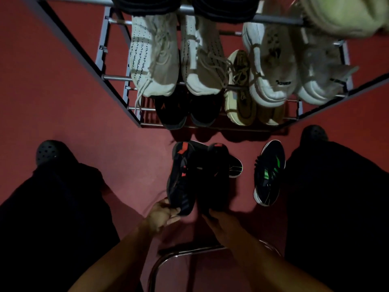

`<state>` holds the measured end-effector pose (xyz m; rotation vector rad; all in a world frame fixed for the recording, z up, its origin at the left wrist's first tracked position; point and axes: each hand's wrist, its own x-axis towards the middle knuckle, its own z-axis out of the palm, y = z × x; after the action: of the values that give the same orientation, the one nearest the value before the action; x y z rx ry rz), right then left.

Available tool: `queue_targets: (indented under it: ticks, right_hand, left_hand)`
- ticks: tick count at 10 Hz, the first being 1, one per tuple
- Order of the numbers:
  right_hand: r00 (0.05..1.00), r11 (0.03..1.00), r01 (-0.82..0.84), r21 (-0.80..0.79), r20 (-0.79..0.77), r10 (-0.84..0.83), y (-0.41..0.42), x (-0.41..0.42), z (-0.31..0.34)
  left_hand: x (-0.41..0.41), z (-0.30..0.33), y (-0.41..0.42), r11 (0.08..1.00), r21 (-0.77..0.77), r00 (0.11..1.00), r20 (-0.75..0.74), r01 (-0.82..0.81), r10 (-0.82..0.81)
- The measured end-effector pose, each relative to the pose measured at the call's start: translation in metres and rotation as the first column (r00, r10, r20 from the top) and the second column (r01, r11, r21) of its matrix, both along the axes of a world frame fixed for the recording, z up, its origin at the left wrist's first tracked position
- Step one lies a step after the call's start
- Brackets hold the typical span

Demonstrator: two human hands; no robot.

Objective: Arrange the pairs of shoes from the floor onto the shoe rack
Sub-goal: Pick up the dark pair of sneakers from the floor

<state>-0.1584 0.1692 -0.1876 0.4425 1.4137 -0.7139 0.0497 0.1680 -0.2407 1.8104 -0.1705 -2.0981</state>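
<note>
Both forearms reach in from the near edge over a chrome stool frame (189, 252). Left hand (162, 214) pinches the heel of a black shoe with red patches (181, 175); right hand (219, 218) touches the heel of its twin (212, 178), though shadow hides whether those fingers are closed. Each shoe's long axis runs heel-near, toe-far, pointing straight at the shoe rack (117, 81) beyond, so a forward push should carry them there. White pairs (153, 57) fill the middle shelf; black shoes (174, 112) and yellow shoes (240, 102) sit lower. A green-striped shoe (269, 171) lies on the floor (63, 91) to the right
</note>
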Motion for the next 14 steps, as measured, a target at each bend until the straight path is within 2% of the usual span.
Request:
queue_targets:
  ticks: [3, 5, 7, 9, 11, 13, 14]
  right_hand:
    - [0.994, 0.994, -0.093, -0.065, -0.066, 0.089, 0.006, -0.007, 0.020]
    - [0.989, 0.981, -0.144, -0.131, -0.057, 0.137, 0.001, -0.011, 0.025]
    - [0.980, 0.962, -0.198, -0.186, -0.051, 0.192, -0.044, -0.003, 0.016]
    - [0.980, 0.955, -0.199, -0.221, -0.044, 0.194, -0.125, 0.009, -0.008]
    - [0.963, 0.907, -0.256, -0.334, -0.005, 0.270, -0.192, 0.018, -0.027]
    - [0.968, 0.870, -0.237, -0.433, -0.031, 0.249, -0.240, 0.023, -0.052]
    - [0.881, 0.805, -0.473, -0.358, -0.189, 0.434, -0.251, 0.018, -0.051]
  left_hand:
    - [-0.006, 0.051, -0.007, 0.997, -0.040, 0.997, -0.047, -0.069, 0.067]
    - [-0.001, 0.064, -0.008, 0.992, -0.073, 0.993, -0.074, -0.101, 0.095]
    - [-0.003, 0.062, -0.045, 0.978, -0.082, 0.977, -0.109, -0.194, 0.184]
    - [0.001, 0.051, -0.108, 0.947, -0.122, 0.946, -0.170, -0.297, 0.275]
    - [0.006, 0.034, -0.172, 0.913, -0.224, 0.940, -0.081, -0.342, 0.332]
    - [0.009, 0.018, -0.215, 0.903, -0.332, 0.957, -0.003, -0.274, 0.290]
    - [0.003, 0.020, -0.221, 0.926, -0.362, 0.962, 0.197, -0.110, 0.191]
